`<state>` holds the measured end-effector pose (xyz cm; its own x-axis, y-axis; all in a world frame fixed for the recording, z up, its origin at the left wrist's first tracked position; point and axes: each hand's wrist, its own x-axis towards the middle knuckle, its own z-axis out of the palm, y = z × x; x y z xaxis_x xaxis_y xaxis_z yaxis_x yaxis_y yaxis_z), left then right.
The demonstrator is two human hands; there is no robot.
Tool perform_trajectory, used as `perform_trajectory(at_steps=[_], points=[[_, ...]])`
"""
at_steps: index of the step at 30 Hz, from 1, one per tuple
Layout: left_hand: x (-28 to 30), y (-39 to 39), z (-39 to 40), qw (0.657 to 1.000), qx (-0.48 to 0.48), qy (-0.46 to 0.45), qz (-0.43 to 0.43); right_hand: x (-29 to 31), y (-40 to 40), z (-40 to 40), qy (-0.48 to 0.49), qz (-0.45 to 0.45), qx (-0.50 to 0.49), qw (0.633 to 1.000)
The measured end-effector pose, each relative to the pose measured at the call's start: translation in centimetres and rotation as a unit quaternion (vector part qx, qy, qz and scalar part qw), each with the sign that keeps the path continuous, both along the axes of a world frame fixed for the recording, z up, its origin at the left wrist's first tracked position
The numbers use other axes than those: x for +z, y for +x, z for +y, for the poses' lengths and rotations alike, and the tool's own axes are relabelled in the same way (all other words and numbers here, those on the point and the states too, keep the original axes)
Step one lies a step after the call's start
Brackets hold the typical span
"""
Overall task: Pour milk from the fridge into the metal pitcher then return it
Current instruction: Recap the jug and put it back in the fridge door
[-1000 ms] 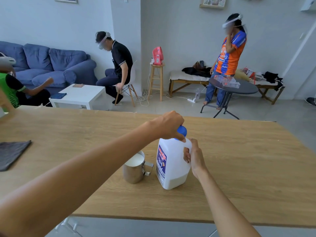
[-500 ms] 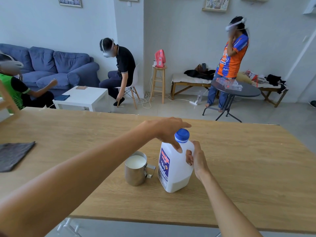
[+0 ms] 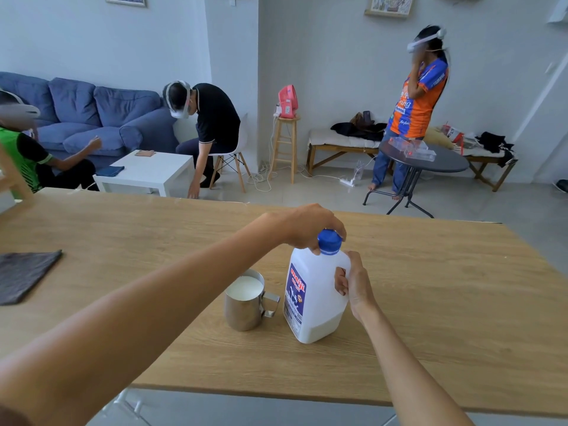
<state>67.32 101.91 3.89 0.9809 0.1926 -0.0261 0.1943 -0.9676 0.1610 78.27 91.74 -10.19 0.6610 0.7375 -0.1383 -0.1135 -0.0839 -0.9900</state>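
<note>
1. The wooden counter (image 3: pixel 430 302) carries everything; a dark cloth (image 3: pixel 24 276) lies at its left edge.
2. The milk jug (image 3: pixel 313 302) stands upright on the counter, a little milk showing at its bottom.
3. The metal pitcher (image 3: pixel 244 302), full of milk, sits just left of the jug, handle toward it.
4. My right hand (image 3: pixel 353 285) has its grip curled round the jug's handle.
5. My left hand (image 3: pixel 307 226) pinches the blue cap (image 3: pixel 329 241) on the jug's neck.

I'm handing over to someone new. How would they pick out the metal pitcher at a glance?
Start at the long wooden table in the foreground. Near its front edge stands a white milk jug with a blue cap. The metal pitcher stands just left of it: shiny steel, open-topped, full of milk, its handle toward the jug.
</note>
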Motion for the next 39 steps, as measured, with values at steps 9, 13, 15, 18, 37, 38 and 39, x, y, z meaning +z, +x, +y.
perform_trajectory(at_steps=[9,13,15,18,37,38,39], points=[[-0.4,0.3,0.1,0.995,0.091,0.009,-0.027,-0.1,0.1,-0.1,-0.003,-0.003,0.002,1.000],[-0.8,1.0,-0.5,0.993,0.085,0.080,-0.027,-0.1,0.0,0.0,0.007,-0.008,0.009,1.000],[-1.1,1.1,-0.5,0.994,0.080,0.076,-0.024,0.0,0.1,0.0,0.006,-0.008,0.011,1.000],[-1.0,1.0,0.1,0.998,0.045,0.037,-0.016,-0.1,0.1,0.0,0.003,-0.012,0.012,1.000],[-2.9,-1.8,0.7,0.994,0.043,-0.090,-0.048,0.7,0.2,-0.6,-0.035,-0.039,0.017,0.998],[-3.7,-2.3,0.5,0.987,0.067,-0.130,-0.064,0.8,0.0,-0.8,-0.037,-0.034,0.011,0.999],[-4.7,-2.8,0.4,0.978,0.089,-0.170,-0.083,0.8,-0.1,-0.9,-0.036,-0.026,0.004,0.999]])
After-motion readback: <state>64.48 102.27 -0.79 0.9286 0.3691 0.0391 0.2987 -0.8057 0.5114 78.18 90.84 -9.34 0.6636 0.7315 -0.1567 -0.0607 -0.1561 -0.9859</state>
